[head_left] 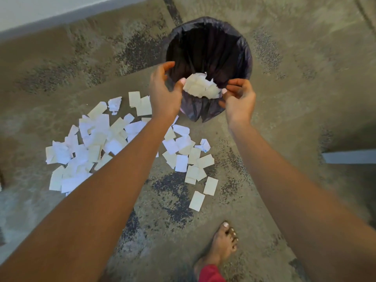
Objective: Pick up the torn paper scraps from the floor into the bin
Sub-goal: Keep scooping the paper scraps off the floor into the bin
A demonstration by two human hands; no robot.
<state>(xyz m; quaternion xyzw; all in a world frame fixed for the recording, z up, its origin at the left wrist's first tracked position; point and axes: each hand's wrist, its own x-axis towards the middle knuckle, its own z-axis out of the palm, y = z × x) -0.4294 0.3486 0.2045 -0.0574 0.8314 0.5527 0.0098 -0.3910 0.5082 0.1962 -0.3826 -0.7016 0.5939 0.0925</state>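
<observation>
A bin (247, 58) lined with a dark plastic bag stands on the floor ahead of me. A bunch of white and cream paper scraps (201, 87) hangs over the bin's near rim, pressed between my two hands. My left hand (163, 94) touches its left edge with the thumb, the fingers curled loosely above. My right hand (240, 98) pinches its right edge. Many more torn scraps (97, 143) lie spread on the floor to the left of and below the bin, partly hidden by my left forearm.
The floor is mottled grey concrete (284, 98). A pale wall base (61, 15) runs along the top left. A grey ledge (350, 156) juts in at the right edge. My bare foot (221, 245) stands at the bottom centre.
</observation>
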